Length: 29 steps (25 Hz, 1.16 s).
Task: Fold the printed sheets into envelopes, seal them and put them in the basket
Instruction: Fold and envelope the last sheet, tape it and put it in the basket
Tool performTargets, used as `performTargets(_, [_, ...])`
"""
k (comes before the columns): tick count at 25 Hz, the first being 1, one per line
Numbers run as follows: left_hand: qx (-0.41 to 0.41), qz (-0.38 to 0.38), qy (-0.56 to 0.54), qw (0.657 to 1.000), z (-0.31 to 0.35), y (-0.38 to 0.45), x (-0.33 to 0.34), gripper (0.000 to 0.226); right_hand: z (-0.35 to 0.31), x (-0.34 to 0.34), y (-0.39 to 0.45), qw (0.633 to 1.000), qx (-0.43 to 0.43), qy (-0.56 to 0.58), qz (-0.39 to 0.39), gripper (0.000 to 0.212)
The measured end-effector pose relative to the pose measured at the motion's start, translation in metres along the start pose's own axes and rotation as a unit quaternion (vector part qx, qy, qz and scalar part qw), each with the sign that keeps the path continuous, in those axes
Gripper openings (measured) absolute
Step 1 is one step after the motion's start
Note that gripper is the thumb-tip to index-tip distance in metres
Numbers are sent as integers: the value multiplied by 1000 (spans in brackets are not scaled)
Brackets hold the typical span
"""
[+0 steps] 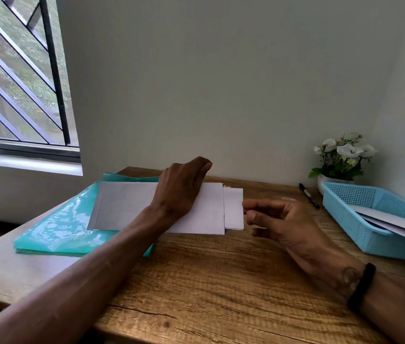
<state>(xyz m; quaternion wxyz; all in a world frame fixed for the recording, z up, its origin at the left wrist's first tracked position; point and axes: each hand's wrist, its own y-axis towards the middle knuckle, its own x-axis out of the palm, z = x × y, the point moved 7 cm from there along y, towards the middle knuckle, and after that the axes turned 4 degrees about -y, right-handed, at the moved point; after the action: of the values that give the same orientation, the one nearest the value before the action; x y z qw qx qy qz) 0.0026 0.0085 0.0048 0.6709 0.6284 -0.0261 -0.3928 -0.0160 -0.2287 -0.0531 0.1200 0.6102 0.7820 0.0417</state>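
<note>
A white envelope (122,207) lies across a teal plastic folder (55,229) on the wooden table. A folded sheet (233,207) sticks out of its right end. My left hand (179,189) presses flat on top of the envelope. My right hand (278,219) is at the right end, thumb and forefinger pinched at the edge of the protruding sheet. The light blue basket (345,202) stands at the right with white envelopes (395,222) lying in it.
A black pen (309,191) lies between the envelope and the basket. A white pot of white flowers (340,157) stands behind the basket against the wall. A barred window is at the left. Bare wooden table (209,281) stretches toward me.
</note>
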Motion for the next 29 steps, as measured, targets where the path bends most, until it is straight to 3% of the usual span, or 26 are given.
performTargets(5, [7,21,-13,1000,9,2,-5,26,-1,13,-4,999,-3,-9,-44,30])
performTargets(11, [-5,26,-15,1000,4,3,-7,28,-11,0,-4,991,-92,-84,55,25])
performTargets(16, [4,31,-12,999,9,2,-6,27,-16,8,-8,985,-108,-133,31,31])
performTargets(20, [3,25,-22,999,11,2,-6,28,-22,22,-13,943,-156,-294,4,39])
performTargets(29, [12,39,-35,999,18,2,-8,26,-28,34,-19,871,-253,-422,-4,50])
